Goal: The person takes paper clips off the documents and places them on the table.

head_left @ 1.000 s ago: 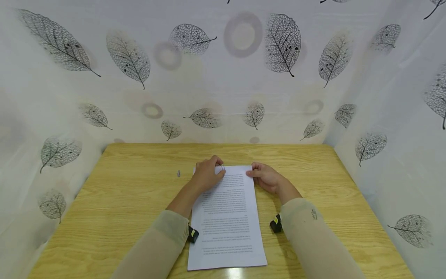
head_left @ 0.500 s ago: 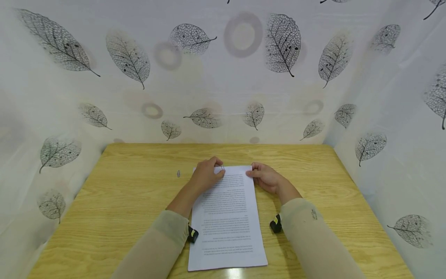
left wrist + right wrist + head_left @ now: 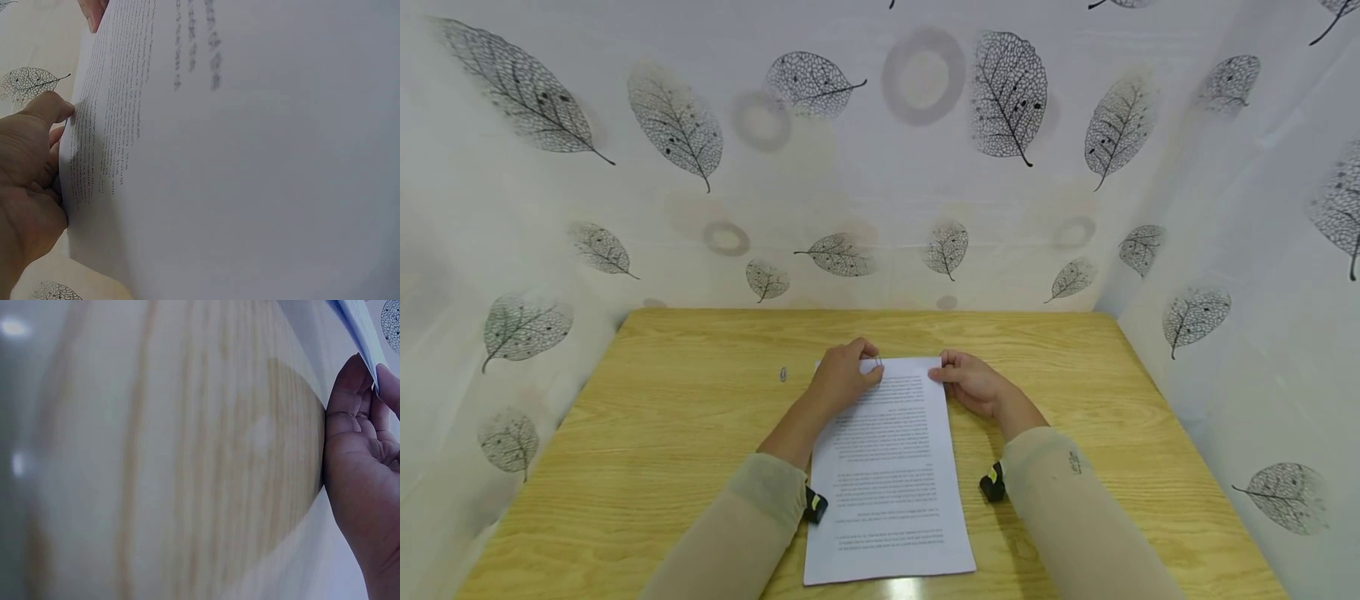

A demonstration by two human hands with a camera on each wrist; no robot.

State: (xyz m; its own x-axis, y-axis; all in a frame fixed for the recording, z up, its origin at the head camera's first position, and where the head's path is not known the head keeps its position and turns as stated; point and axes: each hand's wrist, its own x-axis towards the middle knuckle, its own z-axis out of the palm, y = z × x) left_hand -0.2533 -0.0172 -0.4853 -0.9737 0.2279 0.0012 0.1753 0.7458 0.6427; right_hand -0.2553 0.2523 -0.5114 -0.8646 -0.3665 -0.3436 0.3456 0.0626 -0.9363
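Observation:
A stack of printed paper (image 3: 887, 467) lies lengthwise on the table, its text upside down from the head view. At its far edge my left hand (image 3: 842, 375) pinches a paper clip (image 3: 880, 361) between thumb and fingers. The left wrist view shows that hand (image 3: 31, 169) at the edge of the paper (image 3: 250, 175), with the clip hidden. My right hand (image 3: 973, 382) grips the far right corner of the stack, thumb on top and fingers beneath. In the right wrist view, the corner of the paper (image 3: 362, 331) sits between thumb and curled fingers.
A second paper clip (image 3: 783, 374) lies on the wooden table (image 3: 662, 458) left of the stack. Each wrist carries a small black camera. A leaf-patterned curtain (image 3: 865, 167) encloses the table at the back and both sides.
Both hands keep their grip at the far edge of the paper. The clip in my left hand has shifted very slightly left; otherwise little differs.

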